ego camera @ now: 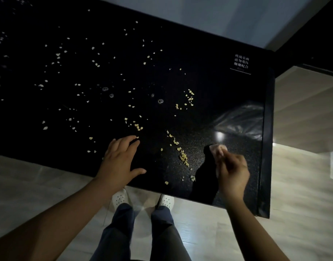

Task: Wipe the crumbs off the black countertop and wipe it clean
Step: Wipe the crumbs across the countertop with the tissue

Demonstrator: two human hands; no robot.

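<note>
Your left hand (pixel 122 157) flat on black countertop (pixel 180 53) near front edge, fingers spread. Your right hand (pixel 232 169) pinches pale cloth (pixel 217 148) near front right corner. Crumbs (pixel 183 156) lie between hands, more scattered toward far left.

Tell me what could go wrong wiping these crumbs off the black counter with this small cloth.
The crumbs at the near edge of the countertop could get swept onto the floor.
The small cloth in your right hand may just scatter them.
Your left hand rests among crumbs and could drag some.
</note>
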